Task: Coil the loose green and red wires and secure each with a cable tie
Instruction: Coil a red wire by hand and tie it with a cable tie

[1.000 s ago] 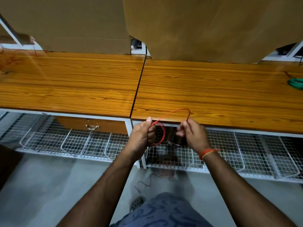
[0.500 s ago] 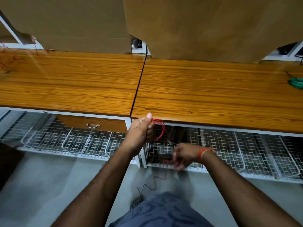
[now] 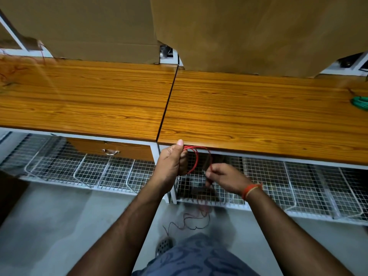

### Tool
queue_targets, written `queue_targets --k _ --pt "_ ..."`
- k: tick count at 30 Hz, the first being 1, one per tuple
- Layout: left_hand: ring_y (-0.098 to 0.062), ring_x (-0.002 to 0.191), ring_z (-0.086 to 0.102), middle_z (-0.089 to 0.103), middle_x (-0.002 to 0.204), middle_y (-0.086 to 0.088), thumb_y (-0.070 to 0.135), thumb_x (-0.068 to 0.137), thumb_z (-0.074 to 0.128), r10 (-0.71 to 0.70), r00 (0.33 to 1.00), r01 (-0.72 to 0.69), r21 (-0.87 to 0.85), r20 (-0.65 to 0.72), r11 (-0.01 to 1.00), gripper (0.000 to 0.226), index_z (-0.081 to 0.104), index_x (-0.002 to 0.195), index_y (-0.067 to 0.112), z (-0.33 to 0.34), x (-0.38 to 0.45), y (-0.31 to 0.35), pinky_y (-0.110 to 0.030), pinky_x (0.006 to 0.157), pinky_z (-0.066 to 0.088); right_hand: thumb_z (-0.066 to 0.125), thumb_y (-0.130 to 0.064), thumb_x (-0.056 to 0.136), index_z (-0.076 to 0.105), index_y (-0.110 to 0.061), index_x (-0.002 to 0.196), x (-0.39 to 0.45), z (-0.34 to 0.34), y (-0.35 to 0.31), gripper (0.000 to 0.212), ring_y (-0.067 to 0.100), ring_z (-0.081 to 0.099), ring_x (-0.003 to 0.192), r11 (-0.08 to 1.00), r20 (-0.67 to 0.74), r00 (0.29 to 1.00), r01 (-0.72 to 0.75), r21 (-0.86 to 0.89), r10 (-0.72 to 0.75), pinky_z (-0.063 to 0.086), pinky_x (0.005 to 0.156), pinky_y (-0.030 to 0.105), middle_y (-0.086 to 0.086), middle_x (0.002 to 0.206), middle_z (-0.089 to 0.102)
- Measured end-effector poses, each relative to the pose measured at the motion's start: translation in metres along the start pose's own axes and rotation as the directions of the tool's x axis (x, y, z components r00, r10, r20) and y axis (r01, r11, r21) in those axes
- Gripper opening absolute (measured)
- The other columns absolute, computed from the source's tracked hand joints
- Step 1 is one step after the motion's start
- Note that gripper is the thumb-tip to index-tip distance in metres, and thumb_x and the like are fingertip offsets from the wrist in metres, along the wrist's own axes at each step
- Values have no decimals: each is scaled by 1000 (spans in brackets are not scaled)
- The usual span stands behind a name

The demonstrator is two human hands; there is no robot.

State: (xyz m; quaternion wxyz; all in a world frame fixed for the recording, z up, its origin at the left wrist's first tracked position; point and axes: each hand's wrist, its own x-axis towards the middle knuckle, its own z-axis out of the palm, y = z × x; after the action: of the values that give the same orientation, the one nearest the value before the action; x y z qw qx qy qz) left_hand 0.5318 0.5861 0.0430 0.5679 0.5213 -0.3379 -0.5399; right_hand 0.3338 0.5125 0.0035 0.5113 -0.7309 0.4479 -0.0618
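While the left hand (image 3: pixel 172 162) grips a small coil of red wire (image 3: pixel 196 159) just below the near edge of the bench (image 3: pixel 258 116), its thumb points up and the loops hang upright, their long axis running roughly vertical. Just right of it, the right hand (image 3: pixel 225 177) pinches the same wire's loose strand, which trails down to the floor (image 3: pixel 59 226) in a tangle. Far right on the bench lies a green wire coil (image 3: pixel 360 102), flat. A wire-mesh shelf (image 3: pixel 99 172) runs beneath.
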Motion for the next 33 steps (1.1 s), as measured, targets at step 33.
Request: queue_targets --k 33 --pt "-2 44 37 42 52 12 21 101 40 -120 894 352 -510 432 785 28 57 79 15 5 -1 2 -18 49 33 44 -36 107 55 -15 84 7 2 -27 33 11 48 64 879 -218 898 426 217 -382 41 61 32 -7 71 53"
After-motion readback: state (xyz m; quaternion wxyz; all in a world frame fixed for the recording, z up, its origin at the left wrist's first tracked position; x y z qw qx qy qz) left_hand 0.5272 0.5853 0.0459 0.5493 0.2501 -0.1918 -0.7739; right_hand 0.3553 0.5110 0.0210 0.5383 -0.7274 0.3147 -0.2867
